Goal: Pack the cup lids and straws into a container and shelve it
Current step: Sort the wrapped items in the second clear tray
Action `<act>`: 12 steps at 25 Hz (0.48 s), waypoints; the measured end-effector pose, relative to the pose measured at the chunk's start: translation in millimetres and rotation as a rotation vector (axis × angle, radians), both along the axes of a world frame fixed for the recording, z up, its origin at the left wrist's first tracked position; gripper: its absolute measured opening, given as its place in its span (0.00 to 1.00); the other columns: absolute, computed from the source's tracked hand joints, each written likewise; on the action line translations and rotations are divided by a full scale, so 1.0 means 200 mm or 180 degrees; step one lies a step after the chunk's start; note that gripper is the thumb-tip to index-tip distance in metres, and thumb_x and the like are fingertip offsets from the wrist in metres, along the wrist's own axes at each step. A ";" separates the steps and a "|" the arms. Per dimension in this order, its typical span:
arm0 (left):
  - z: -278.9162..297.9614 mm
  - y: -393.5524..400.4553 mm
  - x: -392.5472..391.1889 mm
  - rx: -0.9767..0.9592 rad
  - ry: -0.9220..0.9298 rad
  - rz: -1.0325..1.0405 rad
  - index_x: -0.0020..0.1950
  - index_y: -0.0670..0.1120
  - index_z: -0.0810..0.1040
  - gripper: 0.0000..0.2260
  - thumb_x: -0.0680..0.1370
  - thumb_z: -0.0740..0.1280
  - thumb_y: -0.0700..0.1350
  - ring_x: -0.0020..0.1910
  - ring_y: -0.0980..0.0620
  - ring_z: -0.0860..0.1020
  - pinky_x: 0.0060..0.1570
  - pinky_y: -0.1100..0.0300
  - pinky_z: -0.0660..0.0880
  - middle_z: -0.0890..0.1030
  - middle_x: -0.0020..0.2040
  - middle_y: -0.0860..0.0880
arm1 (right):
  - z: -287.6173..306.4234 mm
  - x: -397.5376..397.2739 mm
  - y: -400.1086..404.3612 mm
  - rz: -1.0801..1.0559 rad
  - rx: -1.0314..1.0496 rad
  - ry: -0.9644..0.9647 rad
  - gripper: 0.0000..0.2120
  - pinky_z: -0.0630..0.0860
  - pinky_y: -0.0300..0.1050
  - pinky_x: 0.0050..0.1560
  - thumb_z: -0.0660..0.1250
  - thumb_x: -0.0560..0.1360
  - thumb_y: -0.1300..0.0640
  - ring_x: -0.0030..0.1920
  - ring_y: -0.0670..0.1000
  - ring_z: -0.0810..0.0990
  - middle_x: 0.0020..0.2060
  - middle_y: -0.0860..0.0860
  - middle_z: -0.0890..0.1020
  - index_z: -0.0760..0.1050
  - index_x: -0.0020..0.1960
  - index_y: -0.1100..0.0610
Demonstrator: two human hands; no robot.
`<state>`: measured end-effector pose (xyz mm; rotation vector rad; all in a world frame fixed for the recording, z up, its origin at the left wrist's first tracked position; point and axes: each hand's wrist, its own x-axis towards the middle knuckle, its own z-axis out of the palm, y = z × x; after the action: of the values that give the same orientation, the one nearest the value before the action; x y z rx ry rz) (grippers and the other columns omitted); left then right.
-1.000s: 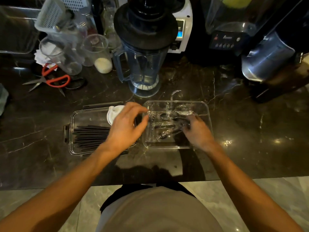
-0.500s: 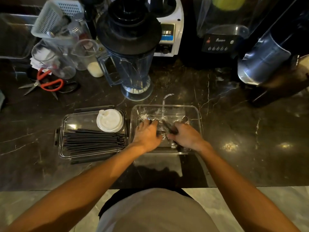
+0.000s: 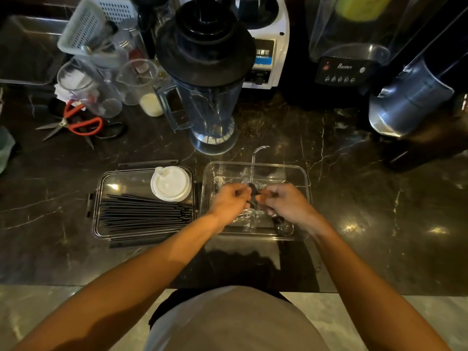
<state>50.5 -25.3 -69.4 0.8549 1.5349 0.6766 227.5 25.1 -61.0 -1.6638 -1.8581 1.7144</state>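
Observation:
A shallow clear tray (image 3: 101, 214) on the dark marble counter holds a row of black straws (image 3: 144, 215) and a stack of white cup lids (image 3: 171, 183). Right of it stands a deeper clear container (image 3: 301, 178) with crinkled clear wrappers and small black pieces inside. My left hand (image 3: 229, 202) and my right hand (image 3: 286, 202) are both inside this container, fingers pinched together on a small black wrapped piece (image 3: 253, 192) held between them.
A blender jar (image 3: 207, 97) with a black lid stands just behind the containers. Red-handled scissors (image 3: 76, 122), clear measuring cups (image 3: 136, 79) and a white basket (image 3: 88, 29) crowd the back left. Blender bases and a steel vessel (image 3: 410, 97) line the back right.
My left hand moved from the lids in the left tray into the right container. Both hands now meet over the wrapped black piece and have lifted it slightly.

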 end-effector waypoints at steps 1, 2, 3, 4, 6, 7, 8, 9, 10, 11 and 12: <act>0.00 0.00 -0.01 0.0002 -0.0080 0.0195 0.51 0.53 0.80 0.05 0.83 0.65 0.45 0.45 0.47 0.82 0.52 0.45 0.81 0.85 0.49 0.43 | 0.01 0.01 0.00 -0.0033 -0.0073 0.0082 0.08 0.71 0.35 0.33 0.68 0.82 0.53 0.29 0.40 0.75 0.29 0.44 0.80 0.83 0.45 0.50; -0.01 0.00 -0.03 -0.0005 -0.0151 0.0298 0.52 0.51 0.80 0.03 0.82 0.67 0.43 0.45 0.47 0.83 0.53 0.48 0.81 0.85 0.48 0.45 | 0.01 0.01 0.00 -0.0057 -0.0175 0.0136 0.09 0.69 0.32 0.30 0.67 0.83 0.54 0.28 0.39 0.73 0.29 0.44 0.79 0.84 0.46 0.50; -0.01 0.00 -0.04 -0.0010 -0.0172 0.0324 0.55 0.51 0.78 0.04 0.82 0.68 0.43 0.46 0.47 0.84 0.53 0.50 0.81 0.85 0.47 0.48 | 0.02 0.02 0.01 -0.0087 -0.0296 0.0177 0.09 0.66 0.31 0.27 0.66 0.83 0.55 0.27 0.39 0.72 0.30 0.44 0.79 0.85 0.49 0.50; -0.01 -0.01 -0.05 -0.0015 -0.0116 0.0297 0.60 0.52 0.75 0.09 0.81 0.70 0.43 0.48 0.46 0.85 0.52 0.51 0.82 0.85 0.48 0.49 | 0.02 0.03 0.01 -0.0132 -0.0412 0.0220 0.10 0.64 0.31 0.25 0.65 0.83 0.57 0.26 0.40 0.70 0.30 0.45 0.78 0.85 0.51 0.52; -0.01 -0.01 -0.05 -0.0008 -0.0179 0.0407 0.68 0.49 0.72 0.19 0.79 0.72 0.43 0.49 0.47 0.86 0.52 0.51 0.83 0.86 0.48 0.47 | 0.02 0.03 0.02 -0.0225 -0.0564 0.0335 0.10 0.62 0.35 0.26 0.64 0.81 0.62 0.27 0.42 0.68 0.31 0.46 0.77 0.85 0.53 0.54; -0.01 -0.01 -0.05 -0.0054 -0.0413 0.0604 0.68 0.47 0.71 0.20 0.78 0.73 0.43 0.50 0.48 0.87 0.52 0.54 0.84 0.86 0.50 0.45 | 0.02 0.03 0.02 -0.0227 -0.0566 0.0407 0.10 0.62 0.37 0.27 0.65 0.81 0.63 0.28 0.43 0.69 0.32 0.47 0.78 0.84 0.54 0.55; -0.01 -0.01 -0.05 -0.0182 -0.0755 0.0838 0.68 0.45 0.73 0.21 0.77 0.74 0.42 0.50 0.49 0.87 0.53 0.56 0.83 0.86 0.52 0.43 | 0.03 0.02 0.02 -0.0175 -0.0532 0.0472 0.10 0.65 0.37 0.28 0.65 0.81 0.63 0.29 0.43 0.71 0.34 0.48 0.80 0.84 0.56 0.55; 0.00 0.00 -0.05 -0.0345 -0.1104 0.1038 0.65 0.42 0.75 0.19 0.77 0.75 0.42 0.52 0.48 0.86 0.54 0.57 0.82 0.86 0.53 0.42 | 0.04 0.01 0.01 -0.0084 -0.0496 0.0519 0.09 0.68 0.37 0.29 0.66 0.81 0.63 0.31 0.43 0.74 0.37 0.48 0.83 0.83 0.57 0.54; 0.02 0.00 -0.04 -0.0489 -0.1350 0.1156 0.63 0.40 0.78 0.16 0.77 0.74 0.43 0.53 0.48 0.86 0.56 0.56 0.82 0.86 0.54 0.41 | 0.04 0.00 0.00 0.0001 -0.0479 0.0546 0.09 0.71 0.37 0.31 0.67 0.81 0.62 0.33 0.43 0.76 0.39 0.48 0.84 0.82 0.58 0.54; 0.02 -0.01 -0.04 -0.0555 -0.1425 0.1220 0.59 0.39 0.80 0.12 0.78 0.74 0.43 0.53 0.48 0.86 0.57 0.56 0.82 0.86 0.53 0.41 | 0.04 -0.01 0.00 0.0035 -0.0503 0.0559 0.08 0.74 0.37 0.32 0.68 0.81 0.61 0.34 0.44 0.79 0.42 0.49 0.86 0.82 0.58 0.53; 0.03 -0.01 -0.04 -0.0547 -0.1344 0.1274 0.55 0.40 0.81 0.07 0.79 0.72 0.42 0.49 0.51 0.86 0.56 0.56 0.82 0.86 0.51 0.42 | 0.03 -0.02 0.00 -0.0019 -0.0524 0.0534 0.08 0.76 0.38 0.34 0.68 0.81 0.61 0.36 0.45 0.82 0.44 0.50 0.87 0.82 0.58 0.53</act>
<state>43.1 -26.9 -63.9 0.2483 1.3589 0.9316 222.8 24.9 -55.1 -1.5216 -1.6773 1.9850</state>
